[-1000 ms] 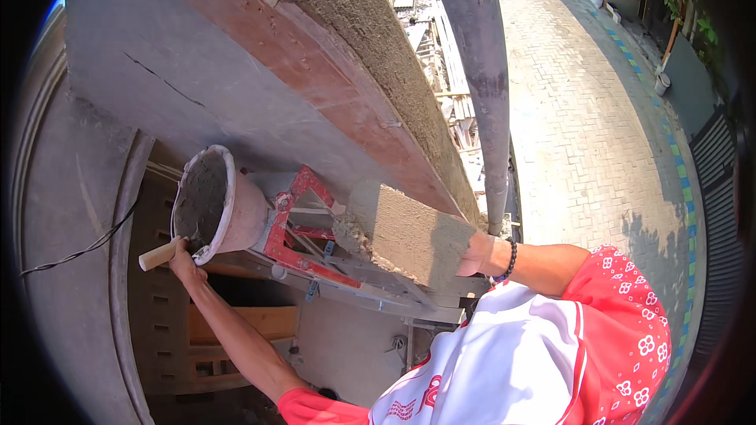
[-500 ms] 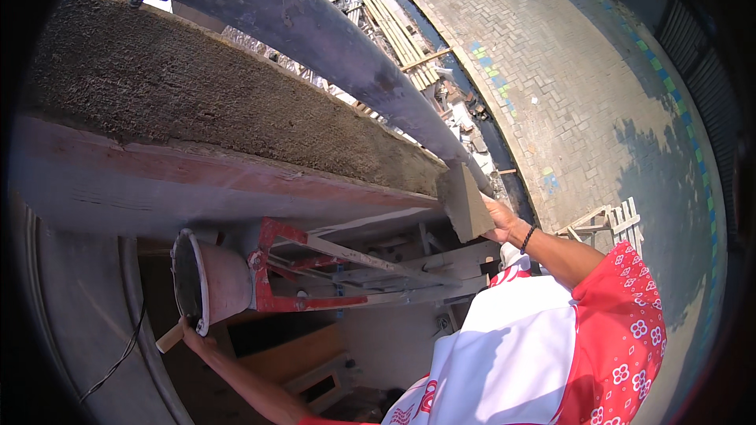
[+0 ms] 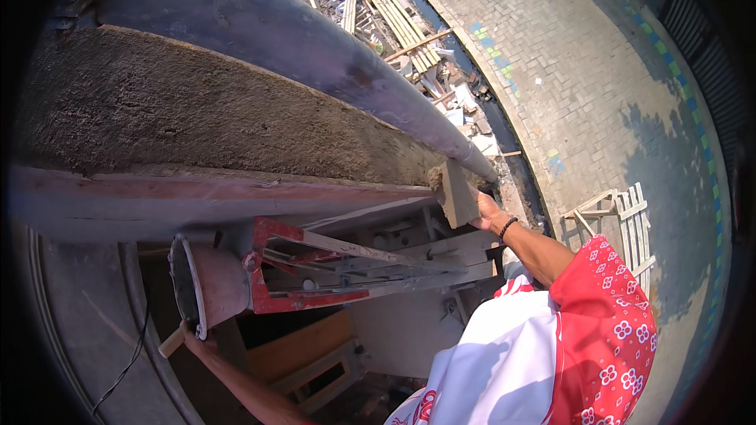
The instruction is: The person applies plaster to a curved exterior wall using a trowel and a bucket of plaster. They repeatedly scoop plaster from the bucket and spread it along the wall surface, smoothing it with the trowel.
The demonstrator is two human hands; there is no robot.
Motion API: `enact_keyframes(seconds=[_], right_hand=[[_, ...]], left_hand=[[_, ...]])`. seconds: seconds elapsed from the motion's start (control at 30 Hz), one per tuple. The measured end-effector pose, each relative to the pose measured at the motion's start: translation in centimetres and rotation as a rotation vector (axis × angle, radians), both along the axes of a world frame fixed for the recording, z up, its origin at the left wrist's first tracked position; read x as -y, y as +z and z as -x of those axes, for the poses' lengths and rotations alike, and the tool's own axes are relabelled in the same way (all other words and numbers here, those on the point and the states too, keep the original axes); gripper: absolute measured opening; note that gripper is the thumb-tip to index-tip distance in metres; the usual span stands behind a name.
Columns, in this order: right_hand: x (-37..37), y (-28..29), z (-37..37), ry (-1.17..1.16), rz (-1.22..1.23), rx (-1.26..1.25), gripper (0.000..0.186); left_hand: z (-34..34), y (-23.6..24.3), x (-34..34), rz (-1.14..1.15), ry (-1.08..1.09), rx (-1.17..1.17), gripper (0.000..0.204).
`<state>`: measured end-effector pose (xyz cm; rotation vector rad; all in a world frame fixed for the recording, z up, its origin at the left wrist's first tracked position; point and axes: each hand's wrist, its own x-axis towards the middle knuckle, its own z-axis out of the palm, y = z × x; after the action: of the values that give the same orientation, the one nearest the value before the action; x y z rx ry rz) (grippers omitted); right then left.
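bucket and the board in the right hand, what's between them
In the head view, the red-topped ladder stretches between the bucket and the board.

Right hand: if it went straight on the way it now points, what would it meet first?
Probably the rough cement surface, met by the board the right hand holds; depth makes whether they touch unclear.

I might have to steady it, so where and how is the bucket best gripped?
Probably by the pale rim, at the edge nearest the left hand, coming from the person's side. The bucket has its mouth facing picture-left, leaving that lip exposed, while the red ladder frame crowds its base.
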<state>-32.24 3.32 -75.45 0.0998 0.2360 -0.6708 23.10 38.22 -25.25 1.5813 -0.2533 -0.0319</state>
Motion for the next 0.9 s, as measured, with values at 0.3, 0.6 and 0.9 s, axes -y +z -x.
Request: enact_keyframes(seconds=[0.3,0.6,0.9], right_hand=[[0.7,7.6,-2.5,-0.115,0.195,-0.170,0.041],[1.5,11.3,-5.9,-0.447,0.389,-0.490,0.050],[5.6,12.6,-8.3,-0.507,0.930,-1.108,0.057]], left_hand=[[-0.4,0.0,-0.8,0.040,-0.020,-0.005,0.032],[2.7,0.0,1.7,0.019,-0.009,0.036,0.021],[1.7,0.0,0.6,0.035,-0.036,0.014,0.027]])
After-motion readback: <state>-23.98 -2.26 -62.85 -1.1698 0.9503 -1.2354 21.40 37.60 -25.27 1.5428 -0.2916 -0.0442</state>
